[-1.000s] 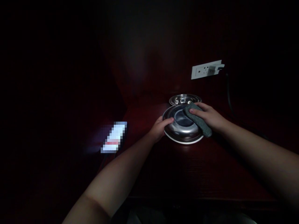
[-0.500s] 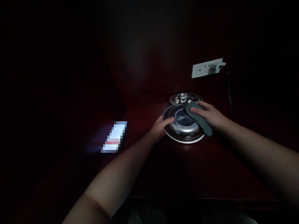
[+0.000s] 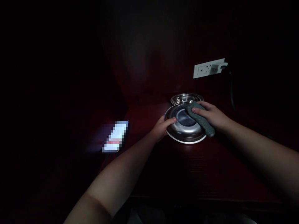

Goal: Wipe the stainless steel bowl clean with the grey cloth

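Right of centre in the frame, here's the metal bowl (image 3: 189,130), turned over, its round base facing up at us; whether its rim touches the bench (image 3: 187,174) we can't tell. On its left side we see our left hand (image 3: 163,126), closed on the edge, thumb laid over the underside. Across on the right, our right hand (image 3: 214,115) has a folded grey-green cloth (image 3: 202,120) gripped under the thumb, and we have that cloth flat against the bowl's right side! Just behind, partly covered, sit shiny metal dishes (image 3: 185,98), open side up. Out we go: upper right, a white wall socket (image 3: 204,69) with a plug (image 3: 221,66) in it, a dark cable (image 3: 231,90) hanging below. And left of centre glows a pixelated screen (image 3: 115,137), well apart from our hands.
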`<state>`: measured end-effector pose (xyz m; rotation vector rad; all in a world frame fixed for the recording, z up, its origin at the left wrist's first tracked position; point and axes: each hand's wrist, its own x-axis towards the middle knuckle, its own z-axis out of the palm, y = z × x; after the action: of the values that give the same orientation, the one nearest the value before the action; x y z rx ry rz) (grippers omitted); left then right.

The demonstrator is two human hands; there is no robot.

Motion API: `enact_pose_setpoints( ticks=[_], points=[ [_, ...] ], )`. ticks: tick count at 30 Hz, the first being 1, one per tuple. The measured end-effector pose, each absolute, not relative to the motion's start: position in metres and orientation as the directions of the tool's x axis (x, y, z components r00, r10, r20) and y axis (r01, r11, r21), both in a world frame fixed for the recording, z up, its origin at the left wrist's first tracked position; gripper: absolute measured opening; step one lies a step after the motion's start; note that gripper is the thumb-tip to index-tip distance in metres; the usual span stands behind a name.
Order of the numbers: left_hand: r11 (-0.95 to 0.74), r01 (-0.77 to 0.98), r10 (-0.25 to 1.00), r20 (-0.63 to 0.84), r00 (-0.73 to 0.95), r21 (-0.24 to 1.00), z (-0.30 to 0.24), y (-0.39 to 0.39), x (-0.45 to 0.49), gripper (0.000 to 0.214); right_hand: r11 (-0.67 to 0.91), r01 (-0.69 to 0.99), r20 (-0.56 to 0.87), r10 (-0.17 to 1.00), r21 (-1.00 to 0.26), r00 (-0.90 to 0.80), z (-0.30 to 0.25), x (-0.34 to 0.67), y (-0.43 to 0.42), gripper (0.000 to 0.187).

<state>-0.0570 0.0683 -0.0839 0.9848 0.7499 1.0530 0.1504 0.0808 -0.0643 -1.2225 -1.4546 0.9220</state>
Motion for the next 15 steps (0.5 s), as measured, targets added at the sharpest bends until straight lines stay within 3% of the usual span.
enact_pose_setpoints(
  ticks=[15],
  points=[
    [0.226,-0.289,0.927,-0.114,0.358,0.930,-0.0831,0.0699,-0.0633,0.048,0.192,0.194,0.191,0.981,-0.962,-0.027,-0.0607,0.1497,0.0779,0.037]
  ],
)
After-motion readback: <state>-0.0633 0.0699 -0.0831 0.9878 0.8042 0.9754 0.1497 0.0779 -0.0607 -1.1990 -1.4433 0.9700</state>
